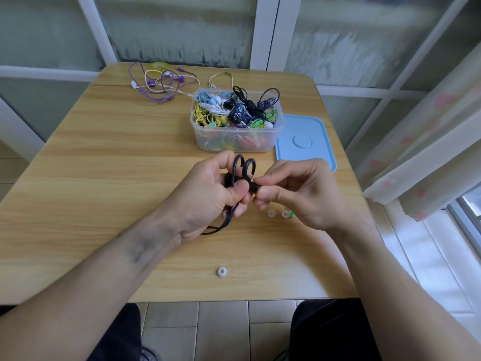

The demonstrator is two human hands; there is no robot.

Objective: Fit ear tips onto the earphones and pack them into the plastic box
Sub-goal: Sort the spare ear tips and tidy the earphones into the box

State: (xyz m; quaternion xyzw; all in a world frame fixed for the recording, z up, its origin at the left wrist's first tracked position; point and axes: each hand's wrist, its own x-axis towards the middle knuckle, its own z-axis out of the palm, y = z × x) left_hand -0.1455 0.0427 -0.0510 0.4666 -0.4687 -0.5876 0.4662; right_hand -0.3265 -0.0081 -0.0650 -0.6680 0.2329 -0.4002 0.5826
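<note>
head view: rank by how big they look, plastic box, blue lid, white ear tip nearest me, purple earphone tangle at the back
1. plastic box and blue lid: too alike to rank, and the box overlaps part of the lid.
2. purple earphone tangle: a loose spread, farther away, so it may look smaller than it is.
3. white ear tip: clearly smallest, though nearest the camera.

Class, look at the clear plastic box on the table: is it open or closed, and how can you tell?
Open. The plastic box has no cover; earphones heap above its rim, and its blue lid lies flat on the table beside it.
</note>
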